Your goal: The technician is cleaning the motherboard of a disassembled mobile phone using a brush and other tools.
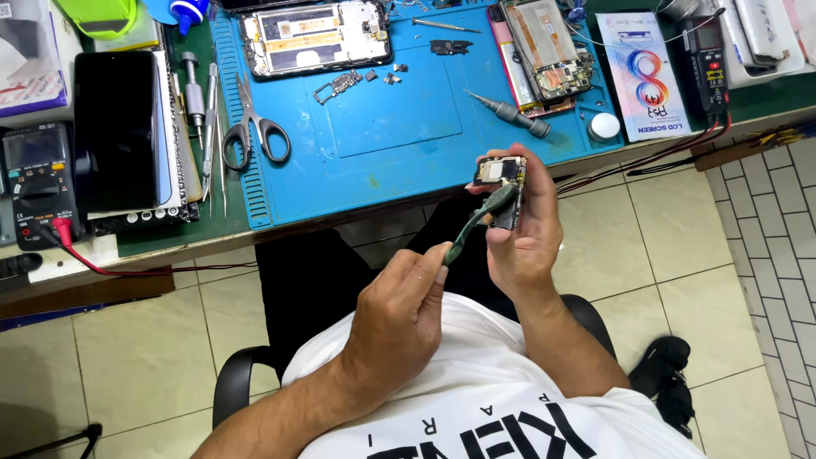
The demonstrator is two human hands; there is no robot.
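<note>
The right hand (527, 229) is closed around a small circuit board (500, 183), fingers curled behind it and thumb along its side, holding it upright in the air just off the front edge of the workbench (170, 246), above the person's lap. The left hand (399, 310) is closed in a pinch on the handle of a dark green brush (476, 221), whose head rests on the face of the circuit board. On the bench lies a blue work mat (382, 127). Near the mat's rear edge sits an opened phone (314, 36), with a second opened phone (544, 55) toward its rear right corner. A screwdriver (510, 112) lies on the mat's right part, and scissors (253, 127) rest on its left edge. Left of the mat lies a black screen panel (115, 132), and a multimeter (38, 183) stands at the bench's left front corner.
</note>
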